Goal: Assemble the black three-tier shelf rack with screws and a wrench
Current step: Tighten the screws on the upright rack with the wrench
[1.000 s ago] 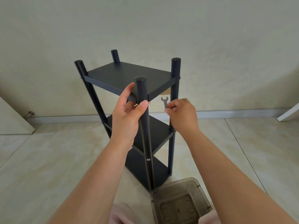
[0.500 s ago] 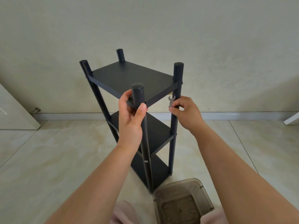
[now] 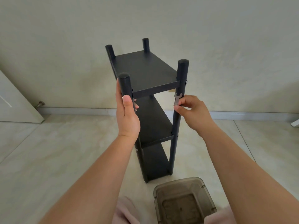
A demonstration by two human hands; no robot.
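Two hands on black rack (image 3: 145,68), upright on floor (image 3: 48,151): left hand (image 3: 127,113) grips near-left post below top shelf; right hand (image 3: 189,109) pinches small wrench (image 3: 177,99) against near-right post; brown bin (image 3: 184,201) below right forearm

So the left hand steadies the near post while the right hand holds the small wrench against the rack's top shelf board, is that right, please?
Not quite: in the head view the right hand holds the small wrench against the near right post, below the top shelf. The left hand does steady the near left post.
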